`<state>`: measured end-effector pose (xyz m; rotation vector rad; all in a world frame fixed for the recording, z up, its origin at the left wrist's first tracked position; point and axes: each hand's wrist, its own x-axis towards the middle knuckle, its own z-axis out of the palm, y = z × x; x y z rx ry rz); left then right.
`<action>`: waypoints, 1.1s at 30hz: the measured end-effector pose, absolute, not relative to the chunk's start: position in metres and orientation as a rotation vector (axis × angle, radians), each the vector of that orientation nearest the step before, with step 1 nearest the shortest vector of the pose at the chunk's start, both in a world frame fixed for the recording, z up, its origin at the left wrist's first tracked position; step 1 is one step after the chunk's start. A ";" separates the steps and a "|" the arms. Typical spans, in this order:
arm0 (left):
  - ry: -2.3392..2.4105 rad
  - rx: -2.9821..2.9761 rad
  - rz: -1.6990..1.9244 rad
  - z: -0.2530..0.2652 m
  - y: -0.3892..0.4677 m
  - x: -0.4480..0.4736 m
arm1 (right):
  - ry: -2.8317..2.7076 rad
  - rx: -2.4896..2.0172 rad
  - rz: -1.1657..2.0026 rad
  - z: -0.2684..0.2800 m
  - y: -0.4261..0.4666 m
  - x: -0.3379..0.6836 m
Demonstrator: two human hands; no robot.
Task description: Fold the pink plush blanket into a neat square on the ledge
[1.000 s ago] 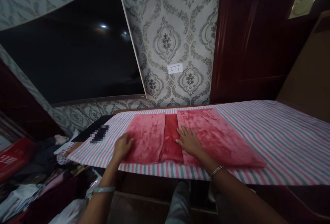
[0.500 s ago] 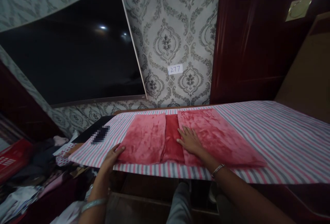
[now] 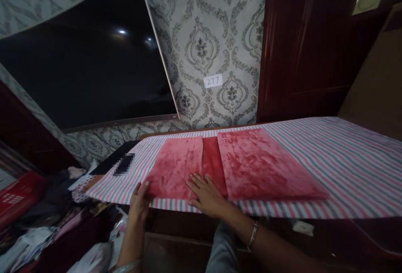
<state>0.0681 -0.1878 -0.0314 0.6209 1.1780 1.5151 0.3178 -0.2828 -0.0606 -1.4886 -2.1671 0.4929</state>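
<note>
A pink-red plush cloth (image 3: 260,164), its left and right sides folded inward, lies on a striped sheet (image 3: 333,151). Between the two folded panels a darker red strip shows. My right hand (image 3: 205,195) rests flat on the near part of the cloth, over the inner edge of the left panel, fingers spread. At the cloth's near left corner is my left hand (image 3: 140,199), thumb and fingers apart; whether it presses on the corner is hard to see. Bracelets circle both wrists.
A large black television (image 3: 94,68) stands against the patterned wall, left of a paper marked 277 (image 3: 212,81). A pixelated dark object (image 3: 123,164) lies on the sheet's left end. Heaped clothes (image 3: 31,239) and a red box (image 3: 23,195) sit at lower left.
My right hand has slid left and nearer, from the right panel's edge to the left panel's edge. My left hand has shifted slightly right and down, staying at the near left corner.
</note>
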 end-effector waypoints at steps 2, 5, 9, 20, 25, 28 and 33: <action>1.103 0.512 1.557 -0.033 -0.194 0.075 | -2.163 -1.489 0.489 -0.061 -0.283 0.320; 1.024 0.404 1.492 -0.030 -0.202 0.086 | -2.163 -1.488 0.473 -0.061 -0.282 0.320; 0.946 0.417 1.469 -0.023 -0.204 0.100 | -2.157 -1.481 0.459 -0.063 -0.281 0.319; 1.068 0.517 1.606 -0.015 -0.187 0.125 | -2.081 -1.461 0.587 -0.055 -0.280 0.320; 0.999 0.997 1.571 0.036 -0.183 0.156 | -1.684 -1.182 0.995 -0.039 -0.259 0.339; 0.959 1.323 1.478 0.081 -0.183 0.196 | -1.331 -0.945 1.088 -0.017 -0.250 0.372; 0.690 1.967 1.333 0.118 -0.210 0.302 | -0.846 -0.797 1.180 0.015 -0.269 0.468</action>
